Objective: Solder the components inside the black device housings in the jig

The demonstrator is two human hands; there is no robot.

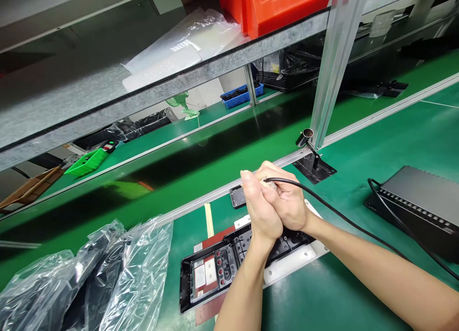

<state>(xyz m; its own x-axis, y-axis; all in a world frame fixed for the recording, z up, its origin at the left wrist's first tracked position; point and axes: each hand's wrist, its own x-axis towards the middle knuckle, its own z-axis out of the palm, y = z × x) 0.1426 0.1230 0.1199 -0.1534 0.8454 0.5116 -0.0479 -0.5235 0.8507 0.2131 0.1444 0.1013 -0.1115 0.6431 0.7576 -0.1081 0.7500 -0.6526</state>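
My right hand is closed around the end of a black cable. A small shiny connector-like piece shows at its fingers. My left hand presses against the right, fingers closed; what sits inside its grip is hidden. Both hands are above a long black plastic housing, its inside facing up, with red-brown and white parts in its left end. A white mounting plate with screws lies along its near edge. Just behind the hands lies a small black cover, partly hidden.
Plastic-wrapped dark items lie at left. A grey-black box with a cable stands at right. A metal cup holder is by the aluminium post. Overhead, a shelf carries a red bin.
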